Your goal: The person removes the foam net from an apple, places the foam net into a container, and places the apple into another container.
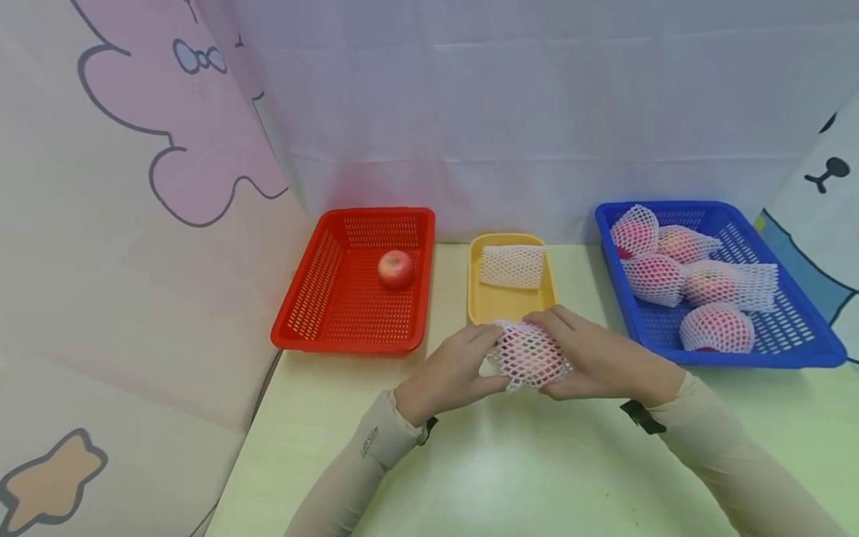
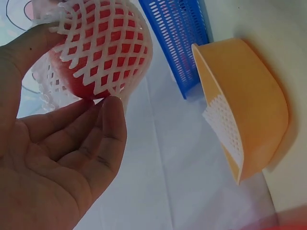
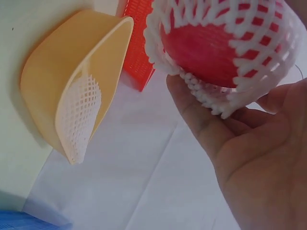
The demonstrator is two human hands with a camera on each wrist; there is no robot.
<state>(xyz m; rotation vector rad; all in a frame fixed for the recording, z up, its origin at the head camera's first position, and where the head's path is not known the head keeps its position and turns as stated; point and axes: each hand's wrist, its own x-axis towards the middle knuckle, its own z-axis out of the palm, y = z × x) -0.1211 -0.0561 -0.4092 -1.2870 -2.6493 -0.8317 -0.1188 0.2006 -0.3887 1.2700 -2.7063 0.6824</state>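
Your left hand [image 1: 456, 371] and right hand [image 1: 597, 358], both half curled, hold the apple [image 3: 206, 52] between them; stretch its foam net [image 1: 530, 354] evenly.

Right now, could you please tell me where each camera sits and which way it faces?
Head: worn on the head, facing forward and down; the left hand, right hand and both sleeves show around a netted fruit.
Left wrist: on that wrist, facing the fruit, yellow tray and blue basket; left hand shows.
Right wrist: on that wrist, facing the fruit, tray and red basket; right hand shows.
Shared by both wrist views: fruit and tray.
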